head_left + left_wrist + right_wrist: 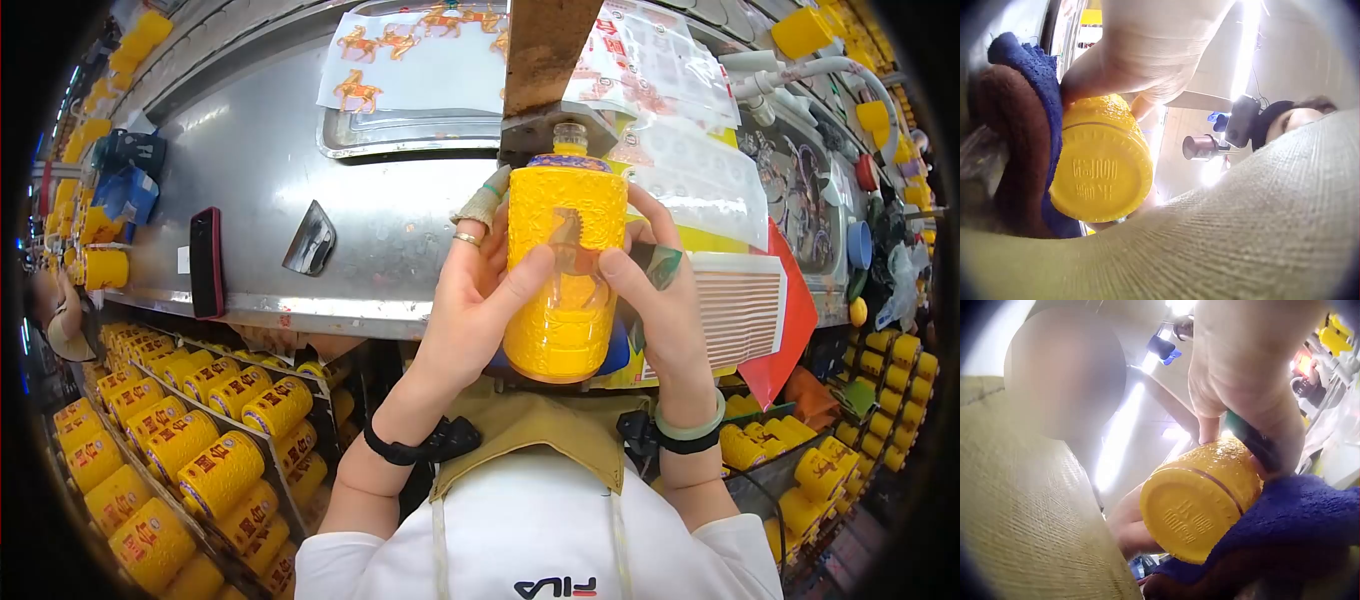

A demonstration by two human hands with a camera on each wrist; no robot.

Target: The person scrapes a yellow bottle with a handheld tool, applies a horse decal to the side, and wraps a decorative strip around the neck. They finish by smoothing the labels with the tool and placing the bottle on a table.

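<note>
A yellow embossed bottle [565, 345] with a bare glass neck lies tilted, neck away from the person, in both hands. On its front sits a brown horse decal [572, 250], with both thumbs pressing at its edges. My left hand [478, 295] grips the left side; one finger wears a pale cloth cover [478, 205]. From the right, my right hand [655, 290] holds the bottle, with a dark green flat piece [664, 266] tucked by the thumb. The bottle's base [1104, 175] faces the left wrist camera, near a blue cloth [1300, 512].
A tray [400, 145] bears a sheet of horse decals [420, 80]. A wooden post [538, 60] stands just beyond the bottle. A phone [206, 262] and a dark scraper-like blade [311, 240] lie left on the metal bench. Racks of yellow bottles [220, 475] stand below.
</note>
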